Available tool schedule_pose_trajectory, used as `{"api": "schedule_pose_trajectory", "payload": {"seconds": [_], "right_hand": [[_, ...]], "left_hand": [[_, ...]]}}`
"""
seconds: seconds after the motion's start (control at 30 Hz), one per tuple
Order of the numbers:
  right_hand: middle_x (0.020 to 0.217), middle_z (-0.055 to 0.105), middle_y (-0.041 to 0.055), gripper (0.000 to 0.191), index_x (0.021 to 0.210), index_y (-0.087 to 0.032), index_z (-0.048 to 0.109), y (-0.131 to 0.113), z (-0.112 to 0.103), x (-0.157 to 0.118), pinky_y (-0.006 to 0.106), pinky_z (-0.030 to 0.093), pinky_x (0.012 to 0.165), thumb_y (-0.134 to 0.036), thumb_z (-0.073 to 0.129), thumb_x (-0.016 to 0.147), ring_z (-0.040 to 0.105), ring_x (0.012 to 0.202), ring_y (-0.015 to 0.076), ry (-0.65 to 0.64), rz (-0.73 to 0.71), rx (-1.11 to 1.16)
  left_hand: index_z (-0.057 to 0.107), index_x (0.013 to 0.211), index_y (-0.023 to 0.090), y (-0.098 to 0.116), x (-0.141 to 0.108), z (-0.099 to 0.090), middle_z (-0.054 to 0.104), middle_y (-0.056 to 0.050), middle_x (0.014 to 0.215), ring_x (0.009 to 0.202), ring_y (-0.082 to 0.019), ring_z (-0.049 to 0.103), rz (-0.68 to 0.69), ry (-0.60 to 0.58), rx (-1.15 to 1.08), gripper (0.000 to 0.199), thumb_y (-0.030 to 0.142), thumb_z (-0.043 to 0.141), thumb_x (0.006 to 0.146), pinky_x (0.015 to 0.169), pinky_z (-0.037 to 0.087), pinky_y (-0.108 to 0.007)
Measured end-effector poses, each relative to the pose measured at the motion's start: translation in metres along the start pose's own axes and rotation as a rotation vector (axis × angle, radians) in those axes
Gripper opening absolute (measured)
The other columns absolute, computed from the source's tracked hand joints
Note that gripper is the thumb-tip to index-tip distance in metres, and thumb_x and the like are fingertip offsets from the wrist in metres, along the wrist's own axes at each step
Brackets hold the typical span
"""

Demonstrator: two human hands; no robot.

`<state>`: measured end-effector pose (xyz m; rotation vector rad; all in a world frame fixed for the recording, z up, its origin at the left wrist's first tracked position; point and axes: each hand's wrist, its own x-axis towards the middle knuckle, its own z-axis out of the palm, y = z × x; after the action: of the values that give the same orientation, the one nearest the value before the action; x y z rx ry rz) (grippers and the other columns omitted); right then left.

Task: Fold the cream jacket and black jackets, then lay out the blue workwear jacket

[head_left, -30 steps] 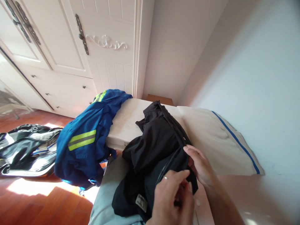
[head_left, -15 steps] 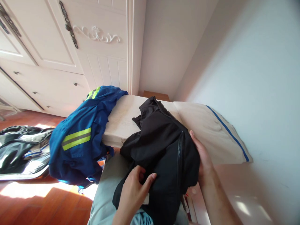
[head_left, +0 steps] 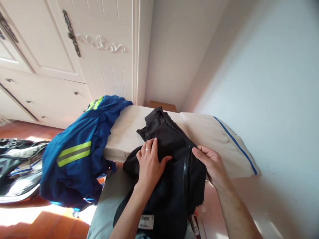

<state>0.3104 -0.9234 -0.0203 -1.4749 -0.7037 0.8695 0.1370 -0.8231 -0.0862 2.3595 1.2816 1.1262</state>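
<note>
A black garment [head_left: 171, 186] with a zipper and a white label near its bottom lies over the person's lap and the edge of a white surface [head_left: 124, 132]. My left hand [head_left: 151, 162], a ring on one finger, rests flat on the cloth with its thumb apart from the fingers. At the garment's right edge, close to the zipper's upper end, my right hand [head_left: 210, 162] pinches the black fabric between thumb and fingers.
A blue garment [head_left: 77, 146] with yellow-grey reflective bands hangs over the surface at left. Behind it stands a white cabinet [head_left: 107, 26]. An open bag [head_left: 22, 169] lies on the wooden floor. A cream cloth [head_left: 214, 139] with a blue stripe lies beside the right wall.
My left hand has moved up the black garment and flattened, uncovering the white label. My right hand has gone from resting along the garment's edge to pinching it.
</note>
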Motion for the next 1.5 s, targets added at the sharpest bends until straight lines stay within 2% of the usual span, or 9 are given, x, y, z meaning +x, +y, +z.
{"api": "schedule_pose_trajectory", "payload": {"seconds": [0.13, 0.3, 0.5, 0.63, 0.83, 1.03, 1.2, 1.33, 1.5], "right_hand": [[0.060, 0.064, -0.0014, 0.042, 0.071, -0.017, 0.067, 0.003, -0.002, 0.003, 0.022, 0.042, 0.051, -0.051, 0.088, 0.060, 0.056, 0.054, 0.0126, 0.067, 0.045, 0.101], [0.074, 0.073, 0.0051, 0.040, 0.079, -0.017, 0.069, 0.017, -0.001, 0.003, 0.032, 0.053, 0.064, -0.051, 0.085, 0.064, 0.068, 0.067, 0.0219, 0.007, 0.221, 0.272], [0.070, 0.065, -0.0038, 0.048, 0.096, -0.022, 0.064, 0.035, -0.003, -0.017, 0.022, 0.047, 0.054, -0.046, 0.088, 0.063, 0.058, 0.055, 0.0116, -0.224, 0.218, 0.244], [0.075, 0.062, -0.0015, 0.046, 0.094, -0.019, 0.062, 0.045, -0.001, -0.042, 0.022, 0.045, 0.058, -0.049, 0.085, 0.068, 0.056, 0.065, 0.0117, -0.425, 0.131, -0.030], [0.071, 0.066, 0.0014, 0.026, 0.092, -0.020, 0.072, 0.055, 0.035, -0.074, 0.027, 0.044, 0.061, -0.043, 0.075, 0.079, 0.061, 0.067, 0.0178, -0.362, -0.032, -0.800], [0.077, 0.074, 0.0062, 0.053, 0.132, -0.020, 0.060, 0.071, 0.070, -0.085, 0.031, 0.046, 0.064, -0.036, 0.073, 0.083, 0.071, 0.076, 0.0269, -0.418, -0.062, -1.197], [0.093, 0.073, 0.0123, 0.029, 0.105, -0.016, 0.069, 0.103, 0.067, -0.080, 0.034, 0.047, 0.075, -0.040, 0.063, 0.090, 0.069, 0.092, 0.0299, -0.500, -0.015, -1.151], [0.098, 0.066, 0.0071, 0.024, 0.093, -0.017, 0.065, 0.127, 0.054, -0.078, 0.029, 0.043, 0.076, -0.035, 0.074, 0.080, 0.062, 0.089, 0.0222, -0.552, 0.020, -0.924], [0.067, 0.044, -0.0042, 0.026, 0.071, -0.020, 0.047, 0.128, 0.047, -0.082, 0.025, 0.033, 0.062, -0.033, 0.062, 0.086, 0.043, 0.065, 0.0130, -0.536, 0.036, -0.613]], "left_hand": [[0.071, 0.102, 0.021, -0.009, 0.018, 0.001, 0.070, -0.009, 0.099, 0.097, -0.029, 0.062, -0.054, 0.009, -0.004, 0.018, 0.030, 0.059, 0.092, 0.084, 0.044, -0.041], [0.072, 0.085, 0.021, -0.020, 0.041, -0.013, 0.068, -0.005, 0.083, 0.083, -0.023, 0.064, -0.093, 0.149, -0.138, 0.015, 0.023, 0.057, 0.090, 0.076, 0.045, -0.032], [0.072, 0.082, 0.022, -0.022, 0.084, -0.026, 0.069, -0.004, 0.084, 0.085, -0.023, 0.064, -0.119, 0.182, -0.082, 0.015, 0.026, 0.058, 0.088, 0.074, 0.044, -0.031], [0.072, 0.083, 0.023, -0.021, 0.108, -0.026, 0.069, -0.004, 0.085, 0.086, -0.023, 0.063, -0.096, 0.163, -0.013, 0.018, 0.029, 0.057, 0.090, 0.072, 0.041, -0.032], [0.074, 0.086, 0.023, -0.018, 0.129, -0.020, 0.069, -0.005, 0.088, 0.085, -0.024, 0.062, -0.057, 0.147, 0.043, 0.017, 0.031, 0.059, 0.090, 0.068, 0.037, -0.032], [0.074, 0.084, 0.021, -0.034, 0.134, -0.020, 0.069, -0.008, 0.087, 0.083, -0.025, 0.062, -0.092, 0.068, 0.117, 0.023, 0.036, 0.058, 0.091, 0.067, 0.038, -0.033], [0.071, 0.090, 0.018, -0.055, 0.098, -0.039, 0.066, -0.007, 0.084, 0.084, -0.023, 0.061, -0.094, 0.106, 0.053, 0.020, 0.035, 0.061, 0.088, 0.077, 0.043, -0.032], [0.061, 0.077, 0.019, -0.058, 0.020, -0.050, 0.058, 0.001, 0.068, 0.065, -0.016, 0.054, -0.318, 0.279, -0.146, 0.023, 0.040, 0.060, 0.087, 0.067, 0.042, -0.027], [0.057, 0.073, 0.019, -0.063, -0.071, -0.045, 0.053, 0.003, 0.059, 0.056, -0.014, 0.049, -0.596, 0.145, -0.295, 0.036, 0.053, 0.059, 0.086, 0.056, 0.037, -0.024]]}}
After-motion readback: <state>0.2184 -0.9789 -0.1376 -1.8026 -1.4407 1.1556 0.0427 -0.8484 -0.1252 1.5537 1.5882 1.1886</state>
